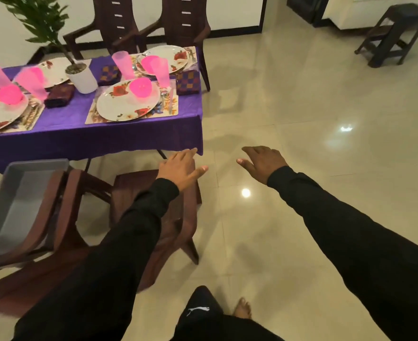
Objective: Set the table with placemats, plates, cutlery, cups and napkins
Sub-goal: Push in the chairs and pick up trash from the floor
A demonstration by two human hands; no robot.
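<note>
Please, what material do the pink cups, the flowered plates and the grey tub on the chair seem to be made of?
The pink cups look like translucent plastic: light glows through their walls. The flowered plates have a smooth, glossy white surface with printed flowers, so melamine or glazed ceramic; the picture cannot settle which. The grey tub looks like matte, opaque moulded plastic with rounded corners.

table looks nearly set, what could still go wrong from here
1. The tall pink cup stands near the table's right edge beside the checked napkin; a brush in passing could probably tip it.
2. The purple tablecloth hangs free right by the left hand; snagging it might drag the near plate.
3. The right hand is empty too, and the floor looks glossy under a bare foot: possible slip.
</note>
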